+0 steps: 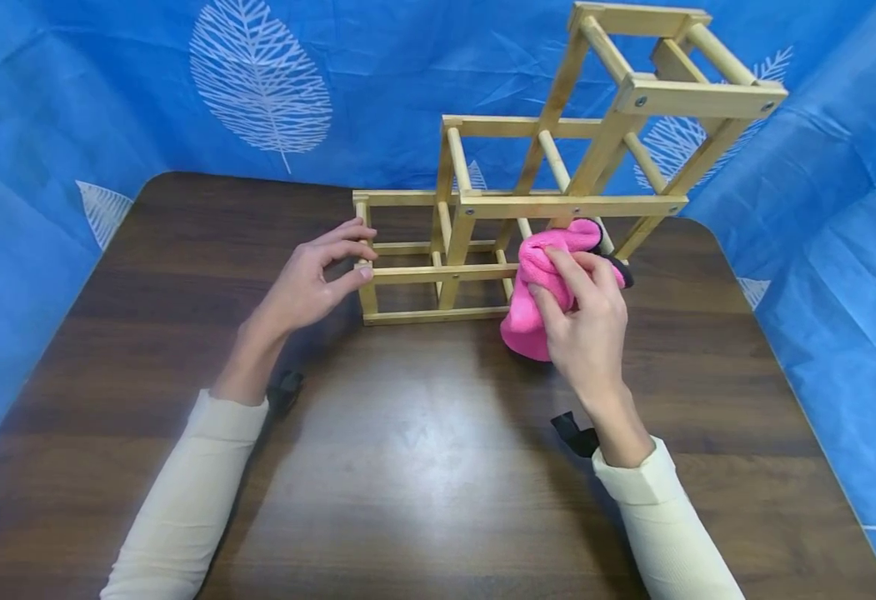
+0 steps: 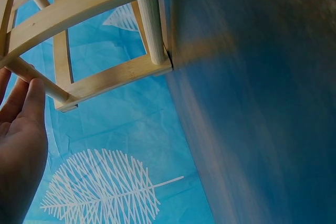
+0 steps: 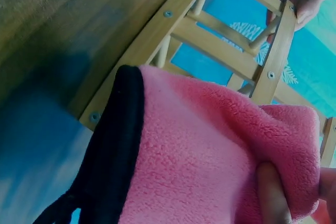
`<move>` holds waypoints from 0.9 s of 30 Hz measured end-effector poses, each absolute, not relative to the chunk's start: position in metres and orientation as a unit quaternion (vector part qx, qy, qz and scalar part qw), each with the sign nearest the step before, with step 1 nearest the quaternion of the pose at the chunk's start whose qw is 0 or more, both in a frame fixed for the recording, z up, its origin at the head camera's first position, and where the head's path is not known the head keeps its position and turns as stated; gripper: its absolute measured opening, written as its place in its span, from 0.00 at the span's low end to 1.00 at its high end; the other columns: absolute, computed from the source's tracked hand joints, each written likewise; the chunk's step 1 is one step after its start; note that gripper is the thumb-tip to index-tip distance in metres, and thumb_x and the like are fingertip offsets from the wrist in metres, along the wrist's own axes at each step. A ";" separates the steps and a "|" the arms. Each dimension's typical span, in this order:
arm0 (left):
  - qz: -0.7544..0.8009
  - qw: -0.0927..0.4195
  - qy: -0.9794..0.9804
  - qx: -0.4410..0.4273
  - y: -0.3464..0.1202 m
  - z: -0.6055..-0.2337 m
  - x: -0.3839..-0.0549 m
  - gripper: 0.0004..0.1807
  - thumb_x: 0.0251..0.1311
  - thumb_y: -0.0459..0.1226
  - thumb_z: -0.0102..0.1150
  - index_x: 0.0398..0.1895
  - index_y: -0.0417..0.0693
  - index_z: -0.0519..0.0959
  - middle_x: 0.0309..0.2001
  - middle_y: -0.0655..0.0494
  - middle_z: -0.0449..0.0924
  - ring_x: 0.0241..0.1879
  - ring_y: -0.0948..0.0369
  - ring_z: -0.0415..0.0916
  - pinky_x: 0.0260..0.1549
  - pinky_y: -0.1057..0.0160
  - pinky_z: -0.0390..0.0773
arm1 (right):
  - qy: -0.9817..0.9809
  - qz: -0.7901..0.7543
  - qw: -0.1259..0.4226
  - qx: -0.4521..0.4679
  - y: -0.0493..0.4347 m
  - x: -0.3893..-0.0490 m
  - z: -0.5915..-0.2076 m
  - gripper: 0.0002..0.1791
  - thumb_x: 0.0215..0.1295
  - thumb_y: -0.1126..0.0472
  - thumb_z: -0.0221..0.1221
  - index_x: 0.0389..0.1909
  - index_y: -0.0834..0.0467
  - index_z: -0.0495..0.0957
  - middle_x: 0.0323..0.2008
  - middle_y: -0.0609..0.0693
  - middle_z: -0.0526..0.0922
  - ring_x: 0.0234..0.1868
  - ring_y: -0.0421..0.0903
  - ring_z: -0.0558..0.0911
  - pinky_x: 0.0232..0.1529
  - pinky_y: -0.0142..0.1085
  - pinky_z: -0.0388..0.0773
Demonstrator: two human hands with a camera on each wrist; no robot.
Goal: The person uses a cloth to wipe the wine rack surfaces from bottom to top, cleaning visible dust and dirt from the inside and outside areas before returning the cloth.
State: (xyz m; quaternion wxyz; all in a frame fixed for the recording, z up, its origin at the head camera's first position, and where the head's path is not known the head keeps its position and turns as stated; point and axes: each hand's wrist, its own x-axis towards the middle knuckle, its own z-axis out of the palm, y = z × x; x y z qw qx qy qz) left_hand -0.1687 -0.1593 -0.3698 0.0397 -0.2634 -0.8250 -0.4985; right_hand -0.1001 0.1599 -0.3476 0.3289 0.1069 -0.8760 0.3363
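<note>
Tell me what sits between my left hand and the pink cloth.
The lowest, open-framed section of the wooden rack spans the stretch between your left hand and the pink cloth; the head view shows it.

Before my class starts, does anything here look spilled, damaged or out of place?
Nothing stands out. The stepped wooden rack shows no visible break, the table shows no spill, and the pink cloth looks bunched, unsurprisingly, since the right hand pinches it.
</note>
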 end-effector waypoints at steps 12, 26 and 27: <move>-0.497 0.042 -0.826 -0.264 -0.160 -0.371 -0.169 0.11 0.65 0.32 0.61 0.48 0.36 0.82 0.64 0.46 0.73 0.73 0.58 0.54 0.70 0.48 0.54 | -0.884 0.301 0.332 0.134 0.156 -0.088 -0.371 0.17 0.57 0.68 0.70 0.48 0.59 0.85 0.46 0.65 0.76 0.44 0.59 0.78 0.37 0.55 0.76; -0.503 0.040 -0.822 -0.264 -0.161 -0.370 -0.171 0.11 0.65 0.33 0.62 0.48 0.37 0.82 0.64 0.47 0.73 0.73 0.57 0.54 0.70 0.47 0.53 | -0.892 0.302 0.315 0.119 0.157 -0.086 -0.386 0.16 0.55 0.69 0.70 0.47 0.61 0.85 0.45 0.65 0.76 0.44 0.59 0.78 0.38 0.55 0.75; -0.501 0.040 -0.823 -0.265 -0.161 -0.370 -0.171 0.11 0.65 0.33 0.62 0.48 0.37 0.82 0.64 0.47 0.73 0.73 0.57 0.54 0.70 0.47 0.53 | -0.893 0.303 0.313 0.118 0.156 -0.086 -0.387 0.17 0.55 0.69 0.71 0.47 0.61 0.85 0.45 0.64 0.76 0.44 0.59 0.78 0.39 0.55 0.75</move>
